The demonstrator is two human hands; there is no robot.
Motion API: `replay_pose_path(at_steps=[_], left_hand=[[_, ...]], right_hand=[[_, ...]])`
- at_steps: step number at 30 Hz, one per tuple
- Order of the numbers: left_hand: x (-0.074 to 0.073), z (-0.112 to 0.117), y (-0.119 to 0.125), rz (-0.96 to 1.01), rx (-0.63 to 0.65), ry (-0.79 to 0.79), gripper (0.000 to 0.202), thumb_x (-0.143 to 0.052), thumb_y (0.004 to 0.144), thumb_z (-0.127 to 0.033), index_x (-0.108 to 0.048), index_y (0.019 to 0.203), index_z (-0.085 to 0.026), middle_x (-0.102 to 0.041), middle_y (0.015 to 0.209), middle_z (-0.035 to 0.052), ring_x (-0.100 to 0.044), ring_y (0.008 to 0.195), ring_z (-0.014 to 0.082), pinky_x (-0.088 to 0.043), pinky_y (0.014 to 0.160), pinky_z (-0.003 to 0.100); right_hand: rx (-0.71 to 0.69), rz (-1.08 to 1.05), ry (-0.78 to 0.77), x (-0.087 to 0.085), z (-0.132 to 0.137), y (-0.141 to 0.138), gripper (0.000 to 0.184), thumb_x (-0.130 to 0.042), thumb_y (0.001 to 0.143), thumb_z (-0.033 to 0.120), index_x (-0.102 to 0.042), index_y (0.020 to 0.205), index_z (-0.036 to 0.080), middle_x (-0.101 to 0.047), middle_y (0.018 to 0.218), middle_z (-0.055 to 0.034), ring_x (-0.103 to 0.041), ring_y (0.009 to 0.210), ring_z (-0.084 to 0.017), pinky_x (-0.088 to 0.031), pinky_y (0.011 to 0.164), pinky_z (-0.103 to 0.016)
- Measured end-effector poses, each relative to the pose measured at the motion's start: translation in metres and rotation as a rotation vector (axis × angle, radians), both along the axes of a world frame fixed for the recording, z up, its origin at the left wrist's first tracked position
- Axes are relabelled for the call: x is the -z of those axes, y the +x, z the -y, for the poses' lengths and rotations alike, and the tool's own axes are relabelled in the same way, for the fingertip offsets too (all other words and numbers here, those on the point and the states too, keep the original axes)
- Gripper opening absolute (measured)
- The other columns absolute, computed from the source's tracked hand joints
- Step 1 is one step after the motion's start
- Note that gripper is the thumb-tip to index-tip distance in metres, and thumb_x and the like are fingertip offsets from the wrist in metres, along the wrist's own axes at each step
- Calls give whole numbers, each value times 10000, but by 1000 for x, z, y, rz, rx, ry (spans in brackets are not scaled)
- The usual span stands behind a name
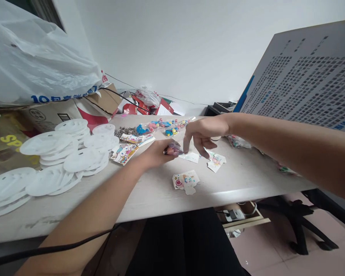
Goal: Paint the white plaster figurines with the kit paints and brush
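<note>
My left hand (158, 153) is closed around a small clear plastic packet (174, 149) with something pinkish inside, held just above the table. My right hand (202, 134) reaches in from the right with its fingers apart and bent downward. Its index fingertip is at the packet's right end; whether it touches is unclear. Below the hands lie a white card (190, 156), a cut printed card (216, 161) and a cartoon sticker piece (186, 181). Behind them are clear bags of blue, pink and yellow pieces (152, 125).
Stacks of white discs (51, 143) cover the table's left side, beside cartoon cards (125, 153) and a pile of small metal pieces (125, 132). A plastic bag (40, 57) bulges at upper left. A large printed board (307, 76) leans at right. An open drawer (247, 220) juts out below.
</note>
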State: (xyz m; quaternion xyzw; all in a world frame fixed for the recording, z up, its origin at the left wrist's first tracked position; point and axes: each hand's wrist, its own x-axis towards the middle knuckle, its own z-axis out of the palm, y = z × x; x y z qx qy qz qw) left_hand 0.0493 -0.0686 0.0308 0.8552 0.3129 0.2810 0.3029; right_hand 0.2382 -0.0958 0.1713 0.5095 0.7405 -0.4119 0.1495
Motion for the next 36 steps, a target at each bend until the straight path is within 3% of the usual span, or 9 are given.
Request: replay_pose_path(at_steps=[2,6,11,16,21,26,33,36], left_hand=[[1,-2,0,16,-17,61,58,-606,747,-205,-552,768,-199,-495,693,-41,-432,661,114,-349,641,255],[5,-5,2,7,-47,91,234,-603,711,-164,-662,936,-192,-600,762,-8,-522,712,142,-386,662,262],[4,-4,3,4,-83,91,331,-584,680,-136,-687,988,-200,-642,813,-8,-530,723,135,-381,660,253],[1,-2,2,-3,-152,-15,146,-626,696,-237,-635,838,-205,-515,653,-44,-412,620,119,-320,575,258],[-1,0,1,11,-129,-36,183,-643,730,-327,-505,712,-207,-466,649,-44,-365,624,118,-311,579,266],[-3,1,-1,-24,-55,-57,195,-647,735,-326,-491,713,-210,-457,669,-41,-375,639,125,-302,587,269],[-6,1,-6,0,26,-103,217,-670,737,-316,-483,711,-209,-405,670,-53,-350,622,110,-292,588,269],[-7,2,-7,17,77,-144,221,-705,731,-320,-518,713,-204,-436,666,-55,-371,616,103,-303,586,264]], right_hand=[[-19,32,15,-1,0,-1,484,-308,954,365,-679,1119,103,-708,609,-94,-448,402,-123,-384,532,-307],[-193,146,148,0,2,-8,311,-527,900,396,-696,867,137,-717,647,-71,-488,432,-109,-396,529,-290],[-144,175,217,13,7,-18,298,-536,860,340,-574,621,166,-684,604,-41,-454,422,-76,-375,483,-255],[1,195,376,12,7,-16,242,-561,810,285,-575,594,176,-687,636,-32,-428,429,-69,-321,455,-261],[-120,326,516,-8,0,-15,214,-580,802,296,-605,631,170,-639,577,-27,-502,491,-117,-357,520,-296],[-328,433,388,-19,-9,-21,344,-610,793,271,-447,501,192,-463,470,35,-384,449,-87,-283,527,-300],[-234,549,246,-30,-9,-35,307,-724,780,376,-603,579,178,-602,558,-4,-559,533,-140,-395,568,-306],[-193,495,315,-26,-8,-39,326,-761,751,473,-658,638,184,-613,556,-1,-590,560,-151,-420,581,-307]])
